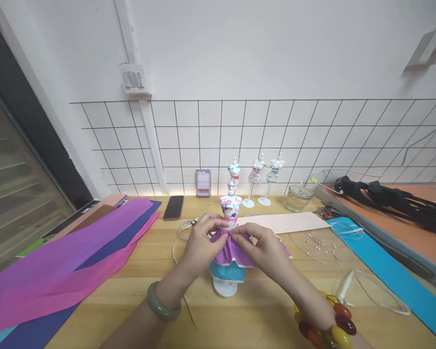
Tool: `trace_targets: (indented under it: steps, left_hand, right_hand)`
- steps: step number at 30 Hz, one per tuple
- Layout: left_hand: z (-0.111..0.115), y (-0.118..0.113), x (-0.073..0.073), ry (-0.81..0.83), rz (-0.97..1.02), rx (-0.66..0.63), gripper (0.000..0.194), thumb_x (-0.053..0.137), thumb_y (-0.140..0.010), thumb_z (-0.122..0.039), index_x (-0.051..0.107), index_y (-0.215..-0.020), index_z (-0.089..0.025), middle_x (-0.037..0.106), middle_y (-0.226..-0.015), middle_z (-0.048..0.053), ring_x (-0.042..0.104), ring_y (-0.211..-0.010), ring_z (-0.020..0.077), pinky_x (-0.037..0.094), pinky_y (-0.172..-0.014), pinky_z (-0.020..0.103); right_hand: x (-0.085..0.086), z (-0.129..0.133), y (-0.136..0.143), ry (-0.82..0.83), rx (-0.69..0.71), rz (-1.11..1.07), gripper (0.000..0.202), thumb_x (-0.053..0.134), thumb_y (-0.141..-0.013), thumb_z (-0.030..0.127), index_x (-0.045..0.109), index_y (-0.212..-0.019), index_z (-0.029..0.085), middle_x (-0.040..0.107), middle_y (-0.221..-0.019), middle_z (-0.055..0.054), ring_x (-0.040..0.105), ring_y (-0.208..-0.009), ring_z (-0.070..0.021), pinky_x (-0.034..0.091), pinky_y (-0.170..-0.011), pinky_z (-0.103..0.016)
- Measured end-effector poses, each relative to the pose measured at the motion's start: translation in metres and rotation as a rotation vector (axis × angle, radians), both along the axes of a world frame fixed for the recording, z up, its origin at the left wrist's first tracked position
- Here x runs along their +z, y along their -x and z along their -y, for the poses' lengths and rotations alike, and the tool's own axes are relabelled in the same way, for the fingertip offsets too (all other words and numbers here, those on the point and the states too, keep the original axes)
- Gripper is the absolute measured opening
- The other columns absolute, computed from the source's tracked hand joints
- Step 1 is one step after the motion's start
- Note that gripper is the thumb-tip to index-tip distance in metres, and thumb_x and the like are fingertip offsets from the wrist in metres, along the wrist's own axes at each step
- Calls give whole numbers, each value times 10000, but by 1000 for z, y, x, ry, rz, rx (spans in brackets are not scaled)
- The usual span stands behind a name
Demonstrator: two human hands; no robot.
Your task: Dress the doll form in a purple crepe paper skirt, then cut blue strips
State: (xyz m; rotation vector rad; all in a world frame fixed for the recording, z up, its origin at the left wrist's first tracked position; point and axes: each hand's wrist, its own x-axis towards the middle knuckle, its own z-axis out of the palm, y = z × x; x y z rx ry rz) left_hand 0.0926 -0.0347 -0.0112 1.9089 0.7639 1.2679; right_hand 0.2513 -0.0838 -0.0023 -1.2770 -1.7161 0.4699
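Observation:
A small white dress form (231, 205) with coloured patches stands upright on a round white base (225, 287) in front of me. Around its waist sits a gathered purple paper skirt (236, 254) with a pale hem, over a light-blue layer (228, 272). My left hand (211, 237) pinches the top of the purple skirt at the left of the waist, thumb and fingers together. From the other side, my right hand (252, 242) pinches the gathers close to the left fingertips. The right part of the skirt is partly hidden behind my right hand.
Purple, navy and pink paper sheets (83, 242) lie at left. Behind are a phone (173, 207), a propped screen (203, 183), more dress forms (275, 170) and a glass jar (299, 198). At right are a pale strip (287, 222), beads (321, 242) and a blue strip (392, 281).

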Motion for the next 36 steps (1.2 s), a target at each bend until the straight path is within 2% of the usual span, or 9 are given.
trace_targets:
  steps: [6, 11, 15, 20, 25, 31, 36]
  left_hand:
    - [0, 0, -1, 14, -8, -6, 178, 591, -731, -89, 646, -851, -209, 550, -1021, 46, 557, -951, 156, 472, -799, 263]
    - [-1, 0, -2, 23, -3, -9, 171, 597, -732, -99, 644, -848, -216, 545, -1025, 41, 557, -932, 150, 479, -774, 258]
    - [-2, 1, -2, 40, -8, -8, 156, 606, -729, -110, 642, -841, -212, 545, -1025, 43, 559, -914, 148, 478, -771, 262]
    - [-3, 3, 1, 70, -6, -24, 154, 598, -735, -116, 642, -853, -205, 540, -1042, 46, 564, -933, 148, 468, -798, 270]
    - [0, 2, 3, 41, 3, -31, 119, 634, -722, -147, 631, -834, -189, 544, -1015, 57, 554, -982, 172, 455, -847, 302]
    - [0, 2, 3, 1, -84, 5, 223, 631, -674, -68, 607, -851, -203, 537, -1026, 45, 540, -997, 181, 434, -872, 328]
    - [1, 2, 4, -63, -116, -5, 250, 594, -679, -43, 586, -863, -214, 534, -1020, 34, 535, -1000, 173, 431, -877, 319]
  right_hand:
    - [-2, -1, 0, 16, -64, 18, 148, 569, -821, 290, 638, -749, 181, 666, -707, -15, 587, -655, -158, 447, -614, -265]
    - [-3, -2, -1, 54, -52, -8, 205, 552, -829, 339, 644, -755, 173, 660, -700, -19, 581, -658, -157, 444, -613, -256]
    - [-2, -2, -4, 125, -57, 15, 259, 554, -816, 391, 681, -770, 170, 652, -643, -21, 565, -597, -157, 426, -538, -249]
    - [-2, -1, -8, 155, 2, 11, 249, 590, -785, 392, 710, -762, 175, 673, -642, -18, 581, -591, -163, 423, -501, -236]
    - [-1, -2, -8, 189, 3, 24, 208, 587, -782, 337, 710, -770, 170, 684, -668, -20, 582, -612, -164, 425, -525, -243]
    - [4, 0, -8, 190, 13, -1, 161, 583, -789, 286, 686, -786, 162, 697, -776, -37, 609, -730, -181, 453, -646, -270]
    - [8, 2, -9, 183, 35, 0, 176, 562, -811, 288, 686, -808, 162, 691, -804, -45, 604, -746, -183, 451, -666, -280]
